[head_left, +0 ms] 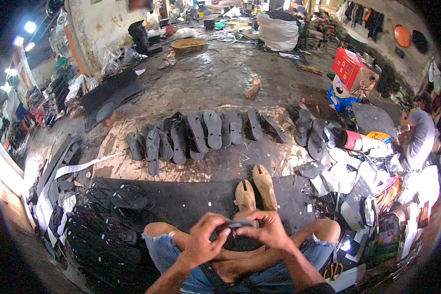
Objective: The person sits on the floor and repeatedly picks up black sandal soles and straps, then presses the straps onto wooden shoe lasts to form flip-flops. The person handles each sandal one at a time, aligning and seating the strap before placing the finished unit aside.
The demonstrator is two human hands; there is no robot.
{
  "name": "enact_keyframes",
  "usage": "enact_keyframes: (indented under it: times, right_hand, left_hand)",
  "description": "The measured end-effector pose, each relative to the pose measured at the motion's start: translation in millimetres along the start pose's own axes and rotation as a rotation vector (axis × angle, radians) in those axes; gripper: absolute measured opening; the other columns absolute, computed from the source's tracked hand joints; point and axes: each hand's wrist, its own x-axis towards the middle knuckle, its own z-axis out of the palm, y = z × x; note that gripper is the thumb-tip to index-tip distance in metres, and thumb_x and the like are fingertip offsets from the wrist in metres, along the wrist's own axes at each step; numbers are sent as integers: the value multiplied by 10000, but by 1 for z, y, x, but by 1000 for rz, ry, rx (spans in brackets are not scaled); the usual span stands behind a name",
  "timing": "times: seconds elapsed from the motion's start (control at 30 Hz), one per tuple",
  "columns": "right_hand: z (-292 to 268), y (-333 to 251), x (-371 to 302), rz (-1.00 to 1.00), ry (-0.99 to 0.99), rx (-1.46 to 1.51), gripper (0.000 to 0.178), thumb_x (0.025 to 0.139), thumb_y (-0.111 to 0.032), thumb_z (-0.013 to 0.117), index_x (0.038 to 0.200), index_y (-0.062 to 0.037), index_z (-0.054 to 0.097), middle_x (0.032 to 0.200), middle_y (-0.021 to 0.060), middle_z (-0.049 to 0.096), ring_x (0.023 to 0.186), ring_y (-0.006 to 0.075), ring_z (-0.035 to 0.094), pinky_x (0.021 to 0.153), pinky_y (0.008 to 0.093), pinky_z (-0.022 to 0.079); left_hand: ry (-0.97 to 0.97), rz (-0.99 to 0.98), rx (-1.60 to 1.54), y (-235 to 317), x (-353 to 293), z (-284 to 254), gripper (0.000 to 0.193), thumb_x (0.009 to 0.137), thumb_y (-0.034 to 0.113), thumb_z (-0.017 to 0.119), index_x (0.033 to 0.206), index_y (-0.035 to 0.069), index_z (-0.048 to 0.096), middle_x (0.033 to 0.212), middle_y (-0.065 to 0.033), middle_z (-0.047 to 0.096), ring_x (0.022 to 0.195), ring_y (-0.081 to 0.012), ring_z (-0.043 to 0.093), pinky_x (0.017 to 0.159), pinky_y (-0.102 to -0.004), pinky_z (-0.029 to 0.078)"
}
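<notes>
Both hands meet above my crossed legs, around a dark sandal sole [239, 223] seen nearly edge-on. My left hand [206, 239] pinches its left end between thumb and fingers. At the other end, my right hand [269, 229] is closed on it, thumb in front. The fingers hide much of the sole, and a thin dark piece hangs below it. Just beyond my hands stand two wooden shoe lasts [263, 186], slotted at their far ends. Farther off, several dark sandal soles [211, 130] lie in a ragged row on a brown board [117, 169].
Black sandals [100, 225] are heaped at my left. Orange-handled scissors [333, 271] lie by my right knee, near scraps and bundled cords [388, 191]. A red box [347, 67] sits on a blue one at the right. Another person [420, 137] is at the right edge.
</notes>
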Motion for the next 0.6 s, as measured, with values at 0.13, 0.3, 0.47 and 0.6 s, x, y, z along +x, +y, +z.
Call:
enact_keyframes:
  times: [0.13, 0.3, 0.47, 0.6]
  right_hand:
    - [-68, 115, 58, 66, 723, -507, 522, 983, -151, 758, 1445, 0, 569, 1326, 189, 721, 1265, 294, 668, 1051, 445, 547]
    - [-56, 169, 60, 301, 415, -646, 619, 1013, -144, 674, 1577, -19, 455, 1397, 171, 669, 1243, 299, 643, 1072, 450, 516]
    - [-18, 67, 6, 178, 493, 313, 594, 982, -149, 682, 1533, 10, 529, 1372, 148, 688, 1184, 252, 658, 1021, 412, 541]
    - [12, 3, -76, 243, 396, 497, 512, 968, -163, 689, 1412, 80, 613, 1263, 170, 736, 1090, 268, 734, 945, 387, 601]
  left_hand:
    - [292, -407, -508, -61, 13, -43, 616, 877, 261, 710, 1440, 38, 590, 1336, -177, 684, 1240, -367, 666, 1102, -510, 536]
    - [378, -350, -1376, -75, 48, -64, 620, 924, 254, 605, 1505, 48, 536, 1535, -168, 611, 1458, -386, 553, 1203, -720, 421]
    - [706, -273, -1336, -98, 24, -89, 482, 1102, 259, 640, 1561, 197, 509, 1518, -113, 594, 1453, -337, 543, 1200, -752, 400]
    - [845, -184, -1179, -104, 8, -102, 483, 1103, 229, 641, 1558, 197, 484, 1537, -124, 574, 1460, -346, 534, 1197, -754, 406]
